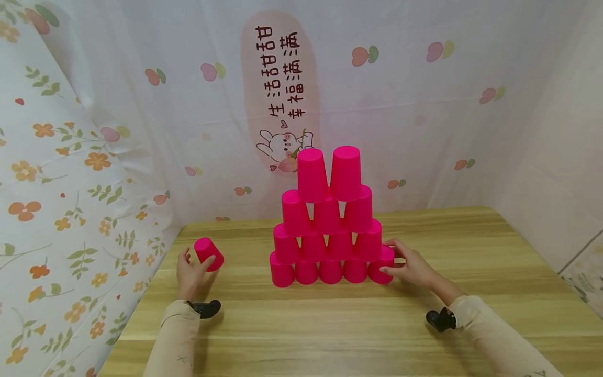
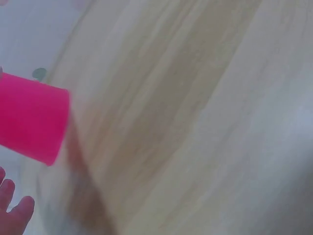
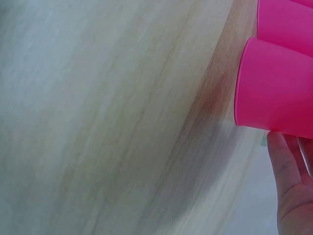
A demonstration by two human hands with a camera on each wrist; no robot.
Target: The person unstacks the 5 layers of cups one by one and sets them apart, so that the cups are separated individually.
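A pyramid of upside-down pink cups (image 1: 332, 269) stands in four rows, with two cups (image 1: 346, 173) side by side at the top. At the left, my left hand (image 1: 190, 275) holds a loose pink cup (image 1: 208, 254) that is tilted and looks raised off the table. The same cup (image 2: 32, 117) shows at the left edge of the left wrist view. My right hand (image 1: 412, 267) has thumb and fingers around the rightmost cup (image 1: 381, 266) of the bottom row. In the right wrist view, fingertips touch that cup's side (image 3: 276, 88).
Everything stands on a wood-grain table (image 1: 311, 324). Behind it hangs a white curtain (image 1: 198, 120) printed with fruit and writing, close to the table's back edge. A floral cloth (image 1: 61, 209) hangs along the left side. Black straps (image 1: 205, 309) sit on both wrists.
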